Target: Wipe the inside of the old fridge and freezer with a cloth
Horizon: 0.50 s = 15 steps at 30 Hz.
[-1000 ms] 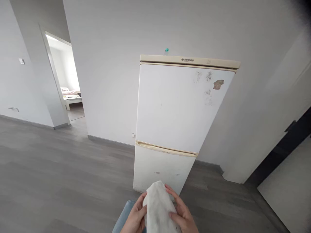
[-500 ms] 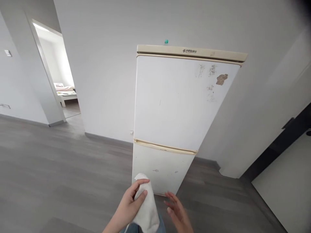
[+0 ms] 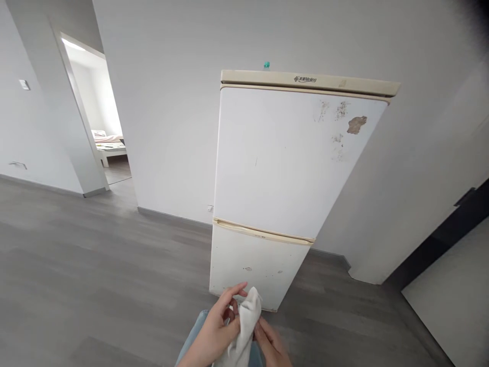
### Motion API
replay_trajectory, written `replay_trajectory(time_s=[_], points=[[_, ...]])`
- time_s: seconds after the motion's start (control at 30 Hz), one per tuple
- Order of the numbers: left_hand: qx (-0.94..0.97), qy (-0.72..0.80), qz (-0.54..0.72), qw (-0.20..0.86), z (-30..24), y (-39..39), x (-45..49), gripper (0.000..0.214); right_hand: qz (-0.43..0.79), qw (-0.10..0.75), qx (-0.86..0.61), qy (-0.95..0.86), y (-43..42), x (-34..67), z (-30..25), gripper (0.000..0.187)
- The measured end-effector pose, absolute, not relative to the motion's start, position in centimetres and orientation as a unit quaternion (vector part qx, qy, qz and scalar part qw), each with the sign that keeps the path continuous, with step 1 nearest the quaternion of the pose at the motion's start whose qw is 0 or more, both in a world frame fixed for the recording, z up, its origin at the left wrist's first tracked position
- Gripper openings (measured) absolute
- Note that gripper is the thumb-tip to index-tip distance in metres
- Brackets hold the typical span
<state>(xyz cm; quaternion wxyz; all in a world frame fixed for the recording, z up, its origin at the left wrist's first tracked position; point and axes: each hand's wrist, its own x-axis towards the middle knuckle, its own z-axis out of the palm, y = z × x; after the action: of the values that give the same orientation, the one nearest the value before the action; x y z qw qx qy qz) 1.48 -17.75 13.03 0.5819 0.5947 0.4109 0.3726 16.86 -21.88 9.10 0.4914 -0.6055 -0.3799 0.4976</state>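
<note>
A white cloth [image 3: 248, 318] hangs bunched between both hands, low in the head view. My left hand [image 3: 217, 329] holds its left side, with the thumb against the fabric and the fingers bent, the index reaching past its top. My right hand [image 3: 270, 344] pinches the cloth's right side, its fingertips partly hidden behind it. Beyond the hands stands a white two-door refrigerator [image 3: 282, 163], both doors closed. A brown peeled patch [image 3: 356, 125] and dark specks mark its upper door. Neither hand appears to touch the refrigerator.
A green-capped bottle [image 3: 266, 66] shows at the refrigerator's top. Grey wood-look floor [image 3: 114, 270] surrounds it, with a pale wall [image 3: 164, 112] behind. At left, a doorway [image 3: 80, 97] opens onto a room with a bed [image 3: 110, 145]. A dark-framed door [image 3: 454, 285] is at right.
My right hand, open and apart from the cloth before, has come in and taken hold of it. The cloth is now more bunched. The view has shifted slightly left.
</note>
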Motion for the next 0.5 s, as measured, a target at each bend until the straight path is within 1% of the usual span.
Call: replay_trajectory(time_s=[0.1, 0.23, 0.27, 0.33, 0.4, 0.47, 0.5], points=[[0.672, 0.421, 0.331, 0.512, 13.7, -18.0, 2.0, 0.041, 0.463, 0.514, -0.595, -0.41, -22.0, 16.7, 10.0, 0.057], [0.681, 0.412, 0.353, 0.492, 14.0, -17.9, 2.1, 0.018, 0.456, 0.521, -0.562, -0.453, -21.9, 17.3, 11.2, 0.053], [0.669, 0.419, 0.367, 0.492, 13.8, -17.8, 2.0, 0.018, 0.463, 0.519, -0.56, -0.45, -21.9, 17.5, 11.3, 0.052], [0.633, 0.436, 0.383, 0.512, 13.4, -17.7, 1.7, 0.024, 0.469, 0.519, -0.571, -0.43, -21.9, 18.0, 11.4, 0.05], [0.605, 0.425, 0.374, 0.56, 13.2, -17.8, 1.5, 0.028, 0.455, 0.524, -0.576, -0.433, -22.0, 18.2, 11.1, 0.05], [0.612, 0.38, 0.349, 0.599, 13.2, -18.1, 1.6, 0.048, 0.442, 0.527, -0.561, -0.462, -22.0, 18.1, 10.8, 0.048], [0.631, 0.355, 0.343, 0.599, 13.3, -18.3, 1.7, 0.052, 0.439, 0.53, -0.549, -0.474, -22.0, 18.0, 10.6, 0.047]])
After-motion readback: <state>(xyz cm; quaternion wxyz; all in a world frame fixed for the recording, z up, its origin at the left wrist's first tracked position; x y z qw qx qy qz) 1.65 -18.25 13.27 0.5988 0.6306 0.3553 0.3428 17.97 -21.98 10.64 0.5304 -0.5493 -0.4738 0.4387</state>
